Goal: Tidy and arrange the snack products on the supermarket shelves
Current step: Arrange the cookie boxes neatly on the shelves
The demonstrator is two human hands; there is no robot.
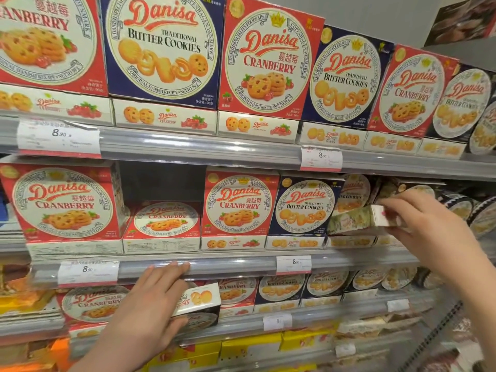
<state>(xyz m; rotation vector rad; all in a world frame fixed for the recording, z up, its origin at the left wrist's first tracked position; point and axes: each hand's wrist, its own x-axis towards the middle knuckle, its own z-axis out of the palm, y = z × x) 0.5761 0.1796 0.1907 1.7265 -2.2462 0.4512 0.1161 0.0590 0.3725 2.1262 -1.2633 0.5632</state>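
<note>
Right hand (426,226) pinches a small carton (362,220) by its end, thumb below and fingers on top, tilted and flat-side-up at the mid shelf; likely being slid in among the butter cookie boxes behind its fingertips. Left hand (150,299) curls round a blue box (200,302) one shelf lower, thumb under its bottom edge, fingertips touching the shelf rail (214,267) above, seemingly easing the box out or in. Just above the left fingertips lies a flat cranberry box (165,220) under a gap in the upright row, probably the next thing to stand up. Boxes are glossy printed cardboard, square faces with round cookie panels; the rail is clear ribbed plastic holding paper price tags (87,271).
</note>
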